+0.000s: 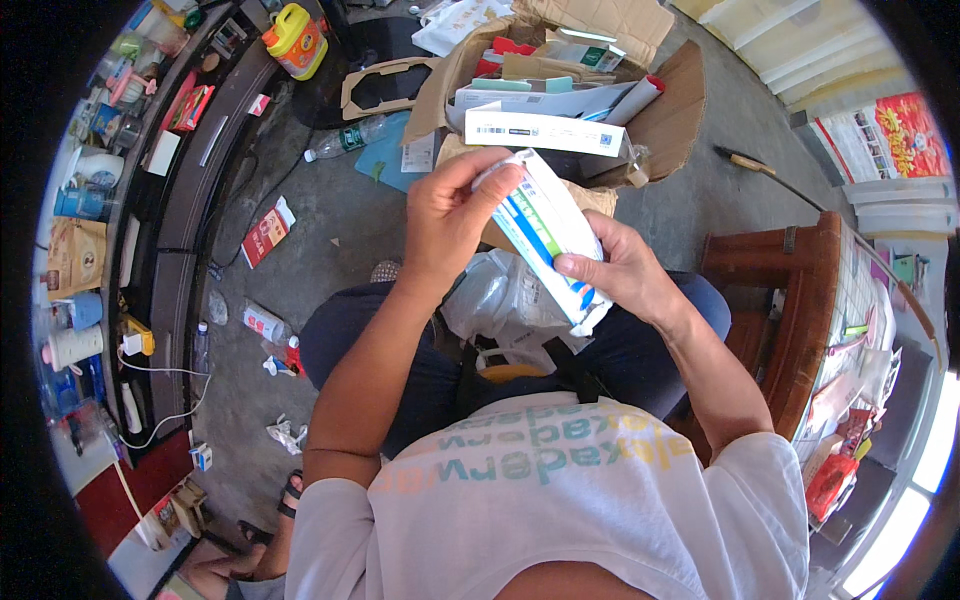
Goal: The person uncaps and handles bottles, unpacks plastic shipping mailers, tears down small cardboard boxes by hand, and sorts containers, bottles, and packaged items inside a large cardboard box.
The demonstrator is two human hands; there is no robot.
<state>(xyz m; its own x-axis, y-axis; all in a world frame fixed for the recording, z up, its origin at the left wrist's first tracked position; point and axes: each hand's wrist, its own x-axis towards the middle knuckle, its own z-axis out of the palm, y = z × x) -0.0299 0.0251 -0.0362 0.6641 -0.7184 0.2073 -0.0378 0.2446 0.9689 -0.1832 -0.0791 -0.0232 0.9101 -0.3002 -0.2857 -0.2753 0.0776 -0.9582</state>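
Between my hands is a small printed carton (541, 229), white with blue and green bands, tilted over my lap. My left hand (461, 202) pinches its upper end between thumb and fingers. Lower down, my right hand (622, 262) grips the carton's right side, thumb across its face. Just beyond stands an open cardboard box (675, 120) holding flattened cartons and paper. A long white carton (544, 133) lies across its near side. Below my hands, clear plastic bags (495, 296) bulge between my knees.
At left runs a dark cabinet (174, 217) crowded with household items. On the floor lie a plastic bottle (349, 139), a red carton (268, 232) and another bottle (264, 321). A yellow detergent jug (296, 41) stands far left. A wooden table (817, 300) is at right. Another person's leg (281, 532) shows lower left.
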